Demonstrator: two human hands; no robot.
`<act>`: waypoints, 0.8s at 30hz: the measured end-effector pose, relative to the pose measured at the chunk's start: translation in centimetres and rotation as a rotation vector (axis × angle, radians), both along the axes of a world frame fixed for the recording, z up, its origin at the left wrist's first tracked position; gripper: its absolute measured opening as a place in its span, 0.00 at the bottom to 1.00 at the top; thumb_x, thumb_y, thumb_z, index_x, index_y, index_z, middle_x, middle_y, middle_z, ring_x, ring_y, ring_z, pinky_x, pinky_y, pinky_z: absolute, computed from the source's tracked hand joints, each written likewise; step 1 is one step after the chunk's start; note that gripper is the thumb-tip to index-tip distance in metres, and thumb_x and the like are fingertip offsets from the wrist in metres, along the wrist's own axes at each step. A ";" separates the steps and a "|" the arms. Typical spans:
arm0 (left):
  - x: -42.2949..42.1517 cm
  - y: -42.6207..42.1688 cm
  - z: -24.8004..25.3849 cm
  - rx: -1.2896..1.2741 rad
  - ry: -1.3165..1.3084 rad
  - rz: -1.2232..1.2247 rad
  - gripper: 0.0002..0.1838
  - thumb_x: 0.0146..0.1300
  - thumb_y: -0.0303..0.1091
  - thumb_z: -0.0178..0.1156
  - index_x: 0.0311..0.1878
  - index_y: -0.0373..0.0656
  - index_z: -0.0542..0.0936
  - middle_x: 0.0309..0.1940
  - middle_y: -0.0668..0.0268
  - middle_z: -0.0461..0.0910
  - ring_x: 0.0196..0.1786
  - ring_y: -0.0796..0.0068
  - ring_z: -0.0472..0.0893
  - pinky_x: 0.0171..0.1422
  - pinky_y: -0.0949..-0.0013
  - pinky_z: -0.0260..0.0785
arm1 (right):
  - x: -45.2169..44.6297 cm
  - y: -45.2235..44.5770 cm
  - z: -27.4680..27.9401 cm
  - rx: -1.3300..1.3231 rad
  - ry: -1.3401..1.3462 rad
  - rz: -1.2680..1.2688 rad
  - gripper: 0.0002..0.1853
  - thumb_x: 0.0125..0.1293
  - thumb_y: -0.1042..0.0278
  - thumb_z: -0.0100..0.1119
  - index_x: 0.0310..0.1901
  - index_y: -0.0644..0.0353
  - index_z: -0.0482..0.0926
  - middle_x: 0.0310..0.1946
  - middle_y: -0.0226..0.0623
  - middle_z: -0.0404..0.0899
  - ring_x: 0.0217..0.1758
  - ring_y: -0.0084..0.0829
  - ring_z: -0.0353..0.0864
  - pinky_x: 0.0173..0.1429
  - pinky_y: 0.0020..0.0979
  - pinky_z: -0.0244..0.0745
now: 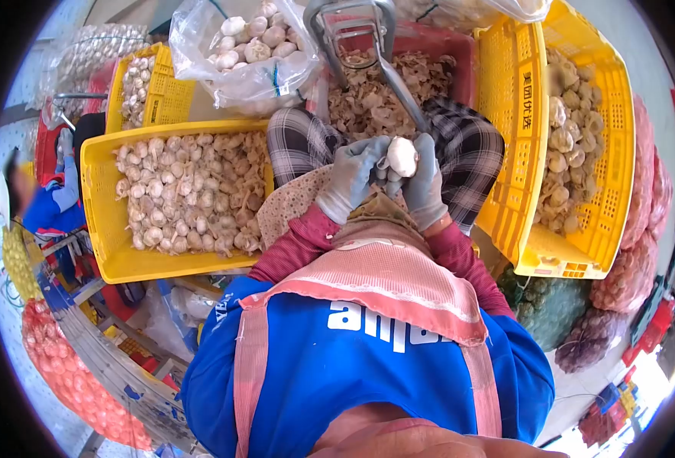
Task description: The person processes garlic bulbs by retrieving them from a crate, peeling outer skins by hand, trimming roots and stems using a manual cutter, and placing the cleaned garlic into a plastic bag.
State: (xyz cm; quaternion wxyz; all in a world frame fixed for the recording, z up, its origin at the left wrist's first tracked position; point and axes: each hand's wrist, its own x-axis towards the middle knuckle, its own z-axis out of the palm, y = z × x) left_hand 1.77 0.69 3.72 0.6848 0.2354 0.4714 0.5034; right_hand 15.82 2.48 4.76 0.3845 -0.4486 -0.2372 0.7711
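A pale, peeled-looking garlic bulb (pixel 402 157) is held up between my two gloved hands, above my lap. My left hand (pixel 351 177), in a grey glove, has its fingers curled against the left side of the bulb. On the other side, my right hand (pixel 427 185) wraps its gloved fingers around the bulb's right edge and underside. Just beyond my hands, a red crate (pixel 463 65) holds a heap of loose garlic skins (pixel 387 95). A bent metal frame with a long bar (pixel 402 95) stands over that crate, its lower end near my right knee.
To the left, a yellow crate (pixel 97 221) is filled with garlic bulbs. A clear plastic bag (pixel 238 95) of whiter bulbs stands ahead. On the right is another yellow crate (pixel 532 153) with bulbs. Mesh sacks (pixel 624 275) lie beyond it. Another person (pixel 59 191) sits at far left.
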 end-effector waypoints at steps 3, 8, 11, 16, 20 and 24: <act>0.3 -0.3 1.0 0.019 -0.105 -0.004 0.18 0.72 0.41 0.61 0.52 0.35 0.83 0.30 0.71 0.81 0.32 0.85 0.78 0.37 0.80 0.70 | 0.4 -0.1 -1.0 0.047 0.002 -0.032 0.35 0.74 0.34 0.38 0.30 0.62 0.79 0.21 0.34 0.78 0.17 0.24 0.72 0.22 0.22 0.68; -0.4 -0.6 -0.5 0.373 0.602 0.015 0.23 0.64 0.39 0.70 0.56 0.32 0.81 0.40 0.67 0.84 0.36 0.82 0.79 0.42 0.75 0.74 | 0.0 -0.4 -1.7 0.197 -0.252 -0.035 0.21 0.76 0.51 0.48 0.43 0.62 0.81 0.36 0.29 0.81 0.41 0.16 0.76 0.47 0.23 0.72; -0.5 -1.1 0.3 0.308 0.598 -0.088 0.22 0.65 0.37 0.69 0.57 0.32 0.81 0.38 0.68 0.85 0.36 0.82 0.80 0.42 0.76 0.75 | 0.6 0.3 1.4 -0.112 -0.197 0.109 0.29 0.74 0.42 0.40 0.39 0.62 0.81 0.27 0.34 0.81 0.23 0.26 0.78 0.25 0.26 0.74; -1.1 -0.4 -1.7 0.204 0.399 -0.086 0.17 0.67 0.28 0.62 0.58 0.33 0.80 0.37 0.65 0.83 0.33 0.83 0.77 0.40 0.78 0.71 | 0.9 0.3 -1.4 -0.096 -0.043 -0.014 0.34 0.73 0.35 0.37 0.34 0.62 0.79 0.19 0.34 0.78 0.14 0.31 0.73 0.18 0.28 0.70; -2.6 -0.1 0.5 0.316 0.777 -0.180 0.28 0.67 0.33 0.65 0.68 0.39 0.72 0.47 0.65 0.81 0.37 0.82 0.76 0.41 0.77 0.72 | 1.7 0.2 -1.7 0.199 -0.330 -0.019 0.29 0.75 0.41 0.45 0.37 0.63 0.81 0.23 0.32 0.79 0.22 0.25 0.79 0.21 0.27 0.72; -1.5 -0.5 1.8 0.087 0.166 -0.281 0.30 0.67 0.40 0.67 0.68 0.37 0.71 0.44 0.68 0.80 0.35 0.84 0.77 0.37 0.79 0.72 | 1.2 -0.1 -3.5 0.392 -0.418 0.042 0.22 0.77 0.49 0.48 0.39 0.62 0.80 0.28 0.30 0.80 0.28 0.20 0.80 0.24 0.26 0.74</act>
